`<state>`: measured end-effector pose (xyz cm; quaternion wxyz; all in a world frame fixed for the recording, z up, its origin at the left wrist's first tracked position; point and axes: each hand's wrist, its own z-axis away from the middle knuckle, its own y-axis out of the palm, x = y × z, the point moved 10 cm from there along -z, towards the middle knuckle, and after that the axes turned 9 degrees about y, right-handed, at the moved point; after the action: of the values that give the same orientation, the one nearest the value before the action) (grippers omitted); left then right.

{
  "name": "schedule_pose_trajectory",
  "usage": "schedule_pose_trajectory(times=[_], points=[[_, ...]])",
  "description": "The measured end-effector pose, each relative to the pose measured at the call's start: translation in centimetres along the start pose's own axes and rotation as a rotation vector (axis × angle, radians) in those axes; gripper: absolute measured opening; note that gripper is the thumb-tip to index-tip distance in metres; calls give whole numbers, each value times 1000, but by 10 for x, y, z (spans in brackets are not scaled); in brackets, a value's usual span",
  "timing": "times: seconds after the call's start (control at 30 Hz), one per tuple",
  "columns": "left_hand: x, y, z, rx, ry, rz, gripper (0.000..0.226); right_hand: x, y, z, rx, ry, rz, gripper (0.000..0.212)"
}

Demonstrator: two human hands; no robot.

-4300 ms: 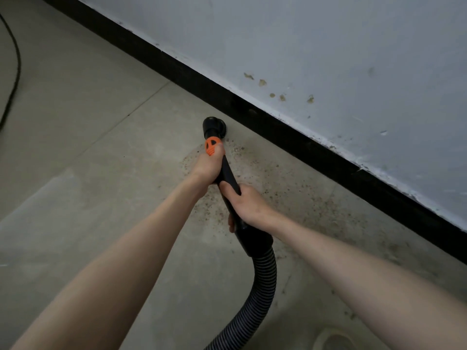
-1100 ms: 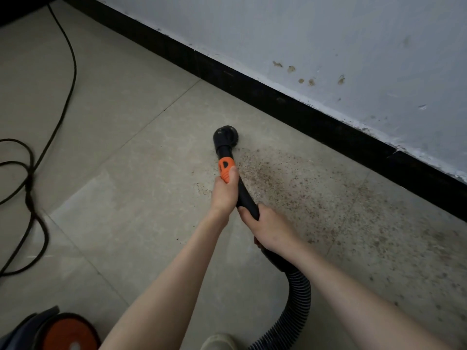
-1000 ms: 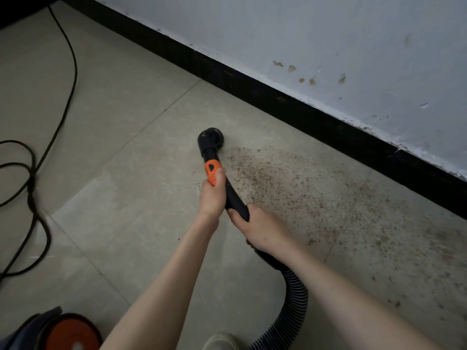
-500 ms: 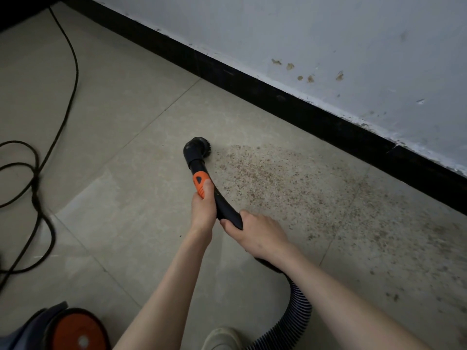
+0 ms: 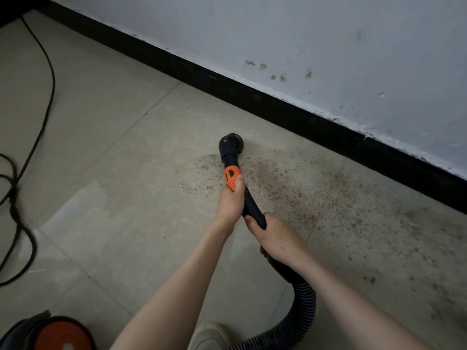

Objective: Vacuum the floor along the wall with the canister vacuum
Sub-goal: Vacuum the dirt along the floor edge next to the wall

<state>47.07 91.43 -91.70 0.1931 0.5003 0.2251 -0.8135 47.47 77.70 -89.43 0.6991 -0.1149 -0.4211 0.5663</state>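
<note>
Cord [image 5: 38,137] left, shoe [image 5: 208,335] below

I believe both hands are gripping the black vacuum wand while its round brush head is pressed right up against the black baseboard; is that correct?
Not quite: in the head view the brush head sits on the floor tile, apart from the baseboard, with bare tile between them. The rest holds: the left hand and right hand both grip the wand.

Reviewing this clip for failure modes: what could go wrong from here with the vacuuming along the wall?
1. The brush nozzle sits at the far-left edge of the debris patch; grit toward the black baseboard and far right may get missed.
2. The loose power cord loops on the floor at left, a possible snag or trip.
3. The ribbed hose curls beside the shoe and could be stepped on.
</note>
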Motion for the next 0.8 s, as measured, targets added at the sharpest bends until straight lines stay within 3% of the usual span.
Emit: schedule_pose_trajectory(times=[0.8], points=[[-19,121,22,328,77,-227,37,-92,-34,24,-156,209,-274,41]])
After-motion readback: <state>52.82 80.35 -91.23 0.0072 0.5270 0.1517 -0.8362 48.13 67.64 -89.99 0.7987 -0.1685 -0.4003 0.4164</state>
